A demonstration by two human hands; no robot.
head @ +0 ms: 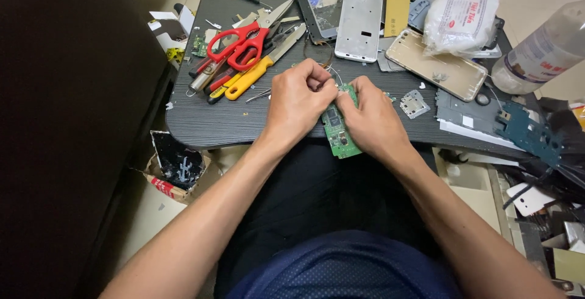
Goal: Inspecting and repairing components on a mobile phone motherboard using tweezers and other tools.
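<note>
Box point(177, 168): torn cardboard, on the floor at far left, below the edge of the surface point(231, 122).
Tools: red-handled scissors point(237, 44) lying over pliers and a yellow-handled cutter point(248, 79), well left of the hands.
Left hand point(298, 101): grip pressed together, fingertips pinching something small at the top of the board; too small to tell what.
Circuit board point(337, 131): green, narrow, held upright between both hands just over the near edge of the surface, lower end sticking out below them.
Right hand point(372, 119): grip closed around the board's right side, thumb near the other hand's fingertips.
Phone parts: black frame point(320, 0) and silver frame point(359, 24) behind the hands; gold back cover point(436, 67) further right.
Bag point(460, 15): white plastic, resting above the gold cover.
Bottle point(539, 49): clear plastic, lying at far right.
</note>
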